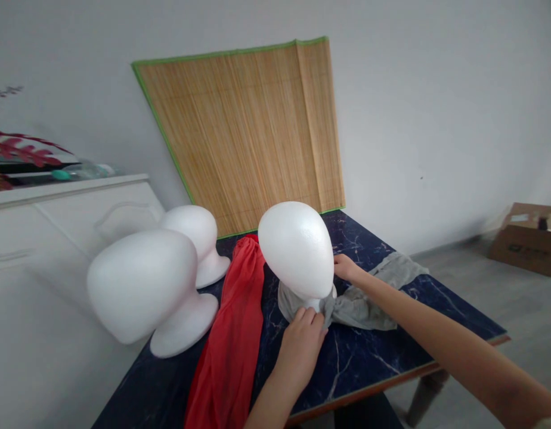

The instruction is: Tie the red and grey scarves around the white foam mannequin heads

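Note:
A white foam mannequin head (297,247) stands on the dark blue marbled table, with a grey scarf (365,307) around its neck. The scarf is bunched at the front of the neck, and one length trails off to the right. My left hand (305,336) is closed on the bunched scarf just below the head. Beside the head's right side is my right hand (346,268), its fingers curled and partly hidden behind the foam; what they hold cannot be seen. A long red scarf (242,316) lies to the left of the head.
Two more white foam heads, a near one (145,280) and a far one (192,229), stand at the table's left. A bamboo mat (253,137) leans against the wall. White cabinet (87,208) is on the left; a cardboard box (528,241) sits on the floor at right.

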Demonstrator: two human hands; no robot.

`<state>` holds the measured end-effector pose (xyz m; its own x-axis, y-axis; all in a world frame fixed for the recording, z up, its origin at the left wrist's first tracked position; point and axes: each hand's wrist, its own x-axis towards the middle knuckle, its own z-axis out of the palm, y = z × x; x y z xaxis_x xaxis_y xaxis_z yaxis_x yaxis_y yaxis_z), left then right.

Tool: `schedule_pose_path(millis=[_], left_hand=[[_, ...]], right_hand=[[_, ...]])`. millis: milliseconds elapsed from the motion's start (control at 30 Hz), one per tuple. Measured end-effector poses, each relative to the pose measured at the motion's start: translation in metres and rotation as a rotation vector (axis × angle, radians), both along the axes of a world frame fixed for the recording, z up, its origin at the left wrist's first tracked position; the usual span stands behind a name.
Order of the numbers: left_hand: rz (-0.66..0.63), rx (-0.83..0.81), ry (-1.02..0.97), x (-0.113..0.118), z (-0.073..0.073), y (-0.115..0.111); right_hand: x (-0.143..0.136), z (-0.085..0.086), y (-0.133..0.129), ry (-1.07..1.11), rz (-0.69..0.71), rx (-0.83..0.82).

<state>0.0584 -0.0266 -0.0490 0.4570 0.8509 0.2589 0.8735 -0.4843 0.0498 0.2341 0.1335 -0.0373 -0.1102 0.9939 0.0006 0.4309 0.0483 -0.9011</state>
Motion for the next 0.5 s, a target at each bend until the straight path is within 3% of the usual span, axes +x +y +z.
schedule_pose_path(millis=[167, 367, 500], left_hand=[[-0.04, -0.006, -0.038, -0.007, 0.009, 0.003], [0.009, 0.043, -0.098, -0.002, 0.004, 0.011], [-0.065, 0.014, -0.06, 0.002, 0.008, 0.009]], right_hand=[[0.008, 0.002, -0.017, 0.032, 0.044, -0.139], [0.015, 0.011, -0.058, 0.056, 0.209, -0.314], [0.007, 0.007, -0.064, 0.095, 0.136, -0.281]])
